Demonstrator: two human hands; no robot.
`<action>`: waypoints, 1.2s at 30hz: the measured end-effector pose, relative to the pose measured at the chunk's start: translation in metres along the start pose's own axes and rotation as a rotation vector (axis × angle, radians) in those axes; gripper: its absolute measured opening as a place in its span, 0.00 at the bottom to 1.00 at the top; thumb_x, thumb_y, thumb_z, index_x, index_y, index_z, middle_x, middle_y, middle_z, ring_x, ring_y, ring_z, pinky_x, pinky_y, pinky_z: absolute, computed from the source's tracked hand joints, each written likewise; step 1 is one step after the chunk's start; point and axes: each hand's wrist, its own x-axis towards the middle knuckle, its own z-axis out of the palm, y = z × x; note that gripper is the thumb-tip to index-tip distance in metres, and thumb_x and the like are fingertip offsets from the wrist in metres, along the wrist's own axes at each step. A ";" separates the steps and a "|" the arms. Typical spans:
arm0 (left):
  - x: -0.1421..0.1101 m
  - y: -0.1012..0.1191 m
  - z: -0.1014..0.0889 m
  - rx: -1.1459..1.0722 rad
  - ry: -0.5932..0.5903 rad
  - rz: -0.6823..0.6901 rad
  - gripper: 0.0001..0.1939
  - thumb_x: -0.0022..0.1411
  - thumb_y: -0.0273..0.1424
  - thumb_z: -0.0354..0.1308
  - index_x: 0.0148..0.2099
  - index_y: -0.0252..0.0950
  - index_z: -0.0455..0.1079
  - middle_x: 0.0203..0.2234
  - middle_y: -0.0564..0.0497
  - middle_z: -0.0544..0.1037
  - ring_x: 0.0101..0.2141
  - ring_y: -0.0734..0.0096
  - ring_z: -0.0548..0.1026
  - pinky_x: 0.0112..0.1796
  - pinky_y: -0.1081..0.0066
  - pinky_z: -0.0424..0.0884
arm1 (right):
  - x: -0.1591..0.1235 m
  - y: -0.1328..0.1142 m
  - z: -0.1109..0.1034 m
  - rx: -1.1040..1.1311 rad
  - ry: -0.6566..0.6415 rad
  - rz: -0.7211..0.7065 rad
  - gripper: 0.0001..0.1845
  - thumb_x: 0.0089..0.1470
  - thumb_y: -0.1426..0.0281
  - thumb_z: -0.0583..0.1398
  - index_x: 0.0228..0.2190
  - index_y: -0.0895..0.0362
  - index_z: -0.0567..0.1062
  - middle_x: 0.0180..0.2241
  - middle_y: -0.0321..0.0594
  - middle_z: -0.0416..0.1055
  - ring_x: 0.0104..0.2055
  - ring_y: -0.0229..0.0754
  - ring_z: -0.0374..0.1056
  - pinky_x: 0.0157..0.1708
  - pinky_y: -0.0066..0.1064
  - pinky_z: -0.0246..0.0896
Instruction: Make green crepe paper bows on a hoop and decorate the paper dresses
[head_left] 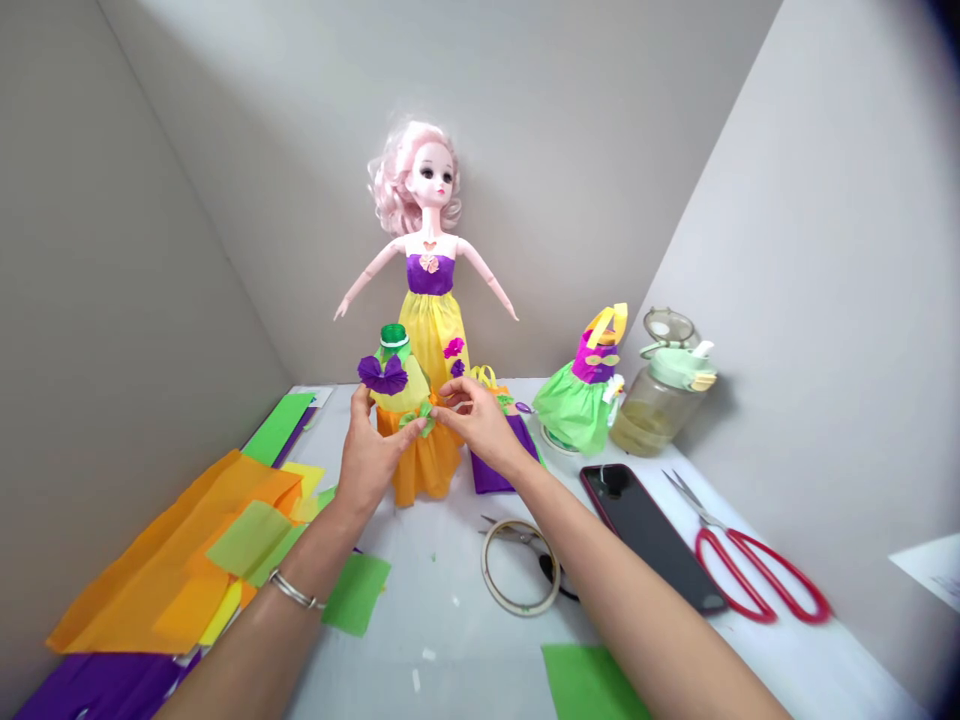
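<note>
A green-necked bottle (393, 336) stands upright, dressed in yellow and orange paper with a purple bow (382, 375) near its top. My left hand (371, 455) grips the bottle's left side, its thumb lying at a small green bow (418, 418) on the waist. From the right, my right hand (484, 425) pinches that green bow between thumb and fingertips. Just behind stands a pink-haired doll (431, 265) in a purple and yellow dress, its lower part hidden by the bottle and my hands.
Coloured paper sheets (172, 560) lie left. A tape roll (489, 575) overlaps small scissors (525, 537) in front. A purple bag (491, 470), another dressed bottle (577, 400), a jug (649, 405), a phone (652, 535) and red-handled scissors (739, 550) are right. Walls rise behind and beside.
</note>
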 end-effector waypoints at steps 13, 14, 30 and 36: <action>-0.001 0.003 -0.001 -0.024 -0.018 -0.007 0.35 0.47 0.30 0.68 0.56 0.39 0.59 0.54 0.45 0.69 0.56 0.58 0.66 0.56 0.61 0.61 | -0.002 -0.013 0.000 -0.051 -0.005 -0.018 0.18 0.46 0.64 0.65 0.40 0.55 0.69 0.45 0.41 0.67 0.43 0.41 0.64 0.43 0.34 0.60; -0.001 0.004 -0.001 -0.024 -0.019 -0.007 0.34 0.47 0.30 0.68 0.56 0.39 0.59 0.54 0.45 0.69 0.56 0.59 0.66 0.56 0.61 0.61 | -0.002 -0.012 0.002 -0.056 0.013 -0.014 0.18 0.46 0.64 0.65 0.40 0.55 0.69 0.45 0.41 0.67 0.43 0.41 0.64 0.43 0.34 0.60; -0.001 0.011 -0.004 0.014 -0.068 -0.008 0.33 0.47 0.30 0.67 0.55 0.39 0.60 0.53 0.45 0.69 0.57 0.57 0.65 0.56 0.60 0.60 | -0.004 -0.019 -0.003 -0.078 0.003 -0.017 0.20 0.47 0.62 0.64 0.42 0.55 0.69 0.47 0.42 0.67 0.44 0.41 0.66 0.43 0.35 0.61; 0.000 0.013 -0.008 0.049 -0.128 -0.013 0.31 0.49 0.32 0.68 0.54 0.39 0.60 0.52 0.45 0.70 0.55 0.57 0.67 0.55 0.59 0.61 | -0.004 -0.020 -0.005 -0.032 -0.070 -0.027 0.21 0.47 0.64 0.64 0.43 0.56 0.70 0.45 0.42 0.70 0.46 0.43 0.67 0.47 0.38 0.60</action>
